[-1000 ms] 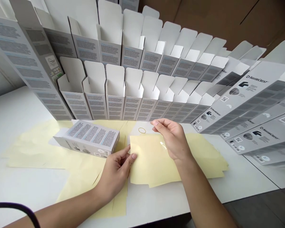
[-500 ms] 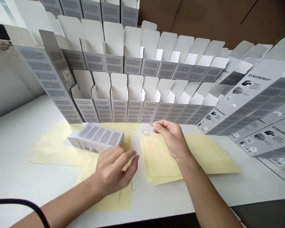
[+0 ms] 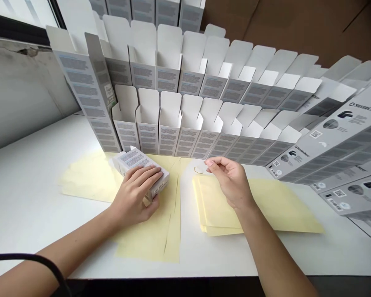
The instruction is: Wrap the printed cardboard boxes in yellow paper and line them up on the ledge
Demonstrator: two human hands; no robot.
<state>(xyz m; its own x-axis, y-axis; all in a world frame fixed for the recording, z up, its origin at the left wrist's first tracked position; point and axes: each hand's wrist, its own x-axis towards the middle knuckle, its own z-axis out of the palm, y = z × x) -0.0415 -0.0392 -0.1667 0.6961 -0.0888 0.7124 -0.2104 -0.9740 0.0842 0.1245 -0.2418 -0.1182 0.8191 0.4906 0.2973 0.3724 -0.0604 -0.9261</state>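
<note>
A small printed carton (image 3: pixel 136 161) lies on its side on yellow paper, its far-left end open with a flap up. My left hand (image 3: pixel 139 194) grips its near end, fingers across the top and thumb at the lower side. To the right, my right hand (image 3: pixel 228 177) is closed in a pinch above a pile of yellow sheets (image 3: pixel 275 206). Whatever its fingertips hold, if anything, is too small to make out. Just left of those fingertips a thin yellowish band (image 3: pixel 198 170) lies on the white table.
Rows of upright open cartons (image 3: pixel 168 138) stand behind my hands, with stacked SilverCrest boxes (image 3: pixel 336 123) on the right. Yellow paper (image 3: pixel 151 243) covers part of the white table (image 3: pixel 89 231) at left. A black cable (image 3: pixel 34 258) curves in at the lower left.
My left hand has come down and closed on the carton, which is now turned, its near end swung toward me. The right hand keeps its pinch by the band. The camera view has shifted left.
</note>
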